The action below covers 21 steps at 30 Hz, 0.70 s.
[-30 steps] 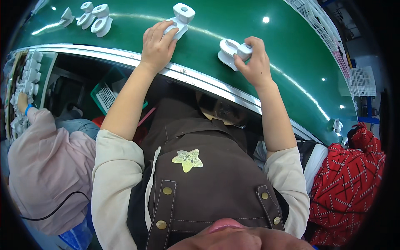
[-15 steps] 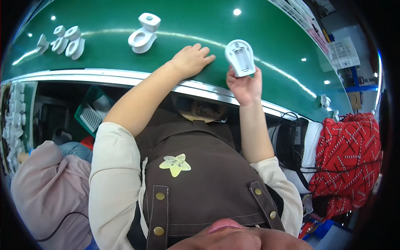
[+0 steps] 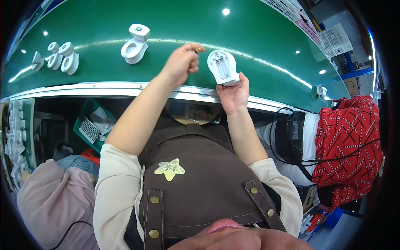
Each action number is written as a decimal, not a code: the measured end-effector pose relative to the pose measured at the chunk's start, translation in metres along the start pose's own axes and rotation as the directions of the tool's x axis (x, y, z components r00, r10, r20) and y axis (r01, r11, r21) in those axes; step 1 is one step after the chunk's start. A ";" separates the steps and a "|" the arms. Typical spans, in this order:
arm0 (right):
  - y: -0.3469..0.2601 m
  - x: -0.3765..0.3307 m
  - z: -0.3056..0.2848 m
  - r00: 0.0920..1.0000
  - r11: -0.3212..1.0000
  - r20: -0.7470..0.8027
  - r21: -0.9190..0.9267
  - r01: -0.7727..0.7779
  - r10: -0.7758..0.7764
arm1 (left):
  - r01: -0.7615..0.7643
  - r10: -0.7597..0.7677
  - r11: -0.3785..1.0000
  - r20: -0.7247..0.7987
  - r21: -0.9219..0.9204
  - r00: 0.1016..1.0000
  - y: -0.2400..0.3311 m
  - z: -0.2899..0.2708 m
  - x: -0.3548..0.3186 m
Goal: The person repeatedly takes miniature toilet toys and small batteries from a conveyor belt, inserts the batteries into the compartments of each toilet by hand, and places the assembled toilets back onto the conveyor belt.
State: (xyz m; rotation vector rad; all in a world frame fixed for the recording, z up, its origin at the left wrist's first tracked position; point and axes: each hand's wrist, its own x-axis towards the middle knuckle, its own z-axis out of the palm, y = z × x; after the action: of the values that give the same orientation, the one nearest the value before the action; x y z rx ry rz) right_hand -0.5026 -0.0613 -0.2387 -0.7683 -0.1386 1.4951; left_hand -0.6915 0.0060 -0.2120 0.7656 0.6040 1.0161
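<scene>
My right hand (image 3: 233, 95) grips a white toy toilet (image 3: 223, 79) turned over, just past the table's front edge. Its underside faces me, showing an uncovered battery compartment (image 3: 222, 66) with metal contacts. To its left, my left hand (image 3: 181, 64) is raised over the table, fingers curled. Between thumb and forefinger it pinches a small gold-brown piece (image 3: 197, 50) that looks like a battery, mostly hidden by the fingers. Another white toy toilet (image 3: 134, 51) stands upright farther left on the green table.
Several more white toy toilets (image 3: 68, 62) stand at the table's far left. A small white piece (image 3: 321, 91) lies at the right end. A metal rim (image 3: 112, 86) edges the green table (image 3: 262, 37). A green basket (image 3: 79, 125) sits below; people in pink (image 3: 58, 196) and red (image 3: 350, 150) flank me.
My left hand has lifted off the table and now pinches the small battery-like piece. My right hand has brought the overturned toy toilet left, closer to it. The whole view has shifted slightly.
</scene>
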 end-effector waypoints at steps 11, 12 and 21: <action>0.016 -0.012 -0.013 0.975 0.952 0.118 -0.221 0.212 -0.189 | -0.341 0.484 0.427 0.107 0.838 0.869 -0.011 0.023 -0.019; 0.014 -0.012 -0.016 0.974 0.947 0.135 -0.243 0.211 -0.183 | -0.355 0.491 0.407 0.126 0.842 0.862 -0.009 0.023 -0.019; -0.003 -0.002 -0.006 0.963 0.903 0.181 -0.347 0.252 -0.199 | -0.348 0.504 0.522 0.048 0.779 0.863 -0.014 0.022 -0.006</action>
State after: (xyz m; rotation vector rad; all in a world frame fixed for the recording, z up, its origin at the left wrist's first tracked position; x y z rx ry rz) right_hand -0.4970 -0.0651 -0.2406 -0.9093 -0.6119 1.3145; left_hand -0.6699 -0.0102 -0.2092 1.6734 1.0817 1.3000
